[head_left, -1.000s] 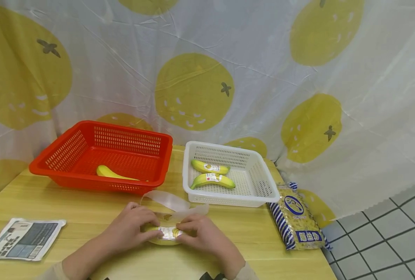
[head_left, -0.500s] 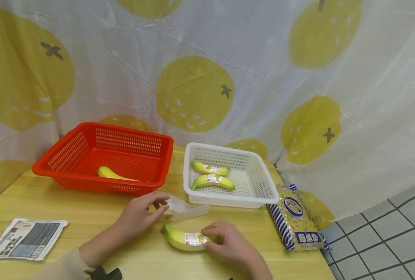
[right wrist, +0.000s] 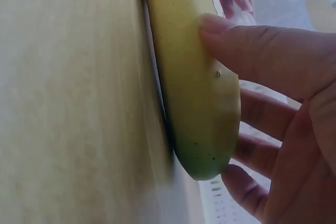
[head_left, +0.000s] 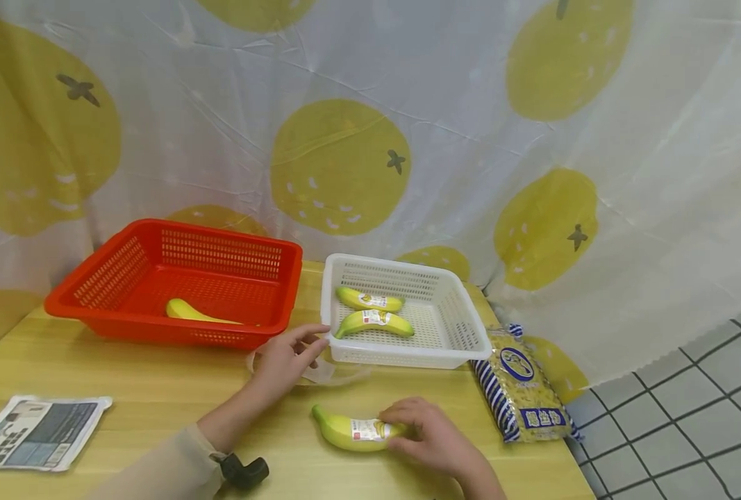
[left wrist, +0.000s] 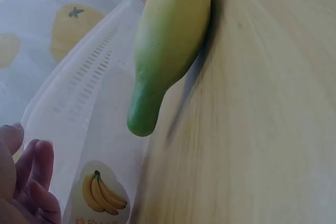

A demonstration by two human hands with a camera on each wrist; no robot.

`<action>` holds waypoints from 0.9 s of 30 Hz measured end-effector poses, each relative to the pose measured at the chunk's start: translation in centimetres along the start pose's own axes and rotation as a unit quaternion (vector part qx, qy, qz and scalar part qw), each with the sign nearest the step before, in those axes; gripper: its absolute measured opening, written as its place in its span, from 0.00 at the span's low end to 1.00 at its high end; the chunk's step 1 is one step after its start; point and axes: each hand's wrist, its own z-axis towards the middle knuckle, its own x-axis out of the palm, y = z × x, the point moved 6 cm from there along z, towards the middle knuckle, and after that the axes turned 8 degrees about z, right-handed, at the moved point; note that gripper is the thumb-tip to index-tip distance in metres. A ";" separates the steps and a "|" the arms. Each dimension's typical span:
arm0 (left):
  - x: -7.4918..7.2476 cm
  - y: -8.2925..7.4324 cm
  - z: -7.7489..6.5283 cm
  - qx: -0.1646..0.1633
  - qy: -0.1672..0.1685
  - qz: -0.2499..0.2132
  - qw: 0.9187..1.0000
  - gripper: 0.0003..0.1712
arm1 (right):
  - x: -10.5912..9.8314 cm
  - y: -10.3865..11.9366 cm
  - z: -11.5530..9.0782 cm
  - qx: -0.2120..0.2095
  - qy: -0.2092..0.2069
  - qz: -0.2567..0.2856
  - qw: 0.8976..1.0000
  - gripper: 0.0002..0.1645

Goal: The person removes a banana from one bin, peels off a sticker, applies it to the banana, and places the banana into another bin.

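Note:
A yellow banana with a green stem end [head_left: 339, 429] and a white label lies on the wooden table. My right hand [head_left: 435, 439] grips its right end; in the right wrist view the thumb presses one side of the banana [right wrist: 191, 87] and the fingers reach behind it. My left hand [head_left: 287, 358], fingers loosely bent and holding nothing that I can see, hovers by the white basket's front left corner. Under it lies a translucent strip [head_left: 323, 375], carrying a banana-picture sticker [left wrist: 105, 191] in the left wrist view. The black object at my left wrist [head_left: 244, 472] hangs below the sleeve.
Two labelled bananas [head_left: 375, 321] lie in the white basket [head_left: 408, 357]. Left of it stands a red basket [head_left: 226, 274] with a yellow banana [head_left: 195, 311] inside. A printed packet [head_left: 35, 434] lies at the left, a yellow-and-blue bag [head_left: 526, 389] at the right edge.
Both hands were on the banana; the left let go and moved up and right over the strip to the white basket's corner. The right hand shifted right with the banana.

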 end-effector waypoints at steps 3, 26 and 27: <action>0.1 0.5 0.1 0.005 -0.012 -0.025 1.000 0.18 | 0.1 0.0 0.1 -0.004 0.001 0.008 1.000 0.23; 0.6 1.3 0.4 0.082 -0.066 -0.013 0.994 0.15 | -9.1 1.6 1.2 -0.040 -0.076 0.073 0.994 0.25; 0.6 1.3 0.4 0.082 -0.066 -0.012 0.994 0.16 | -10.4 1.9 1.9 -0.039 -0.090 0.050 0.994 0.25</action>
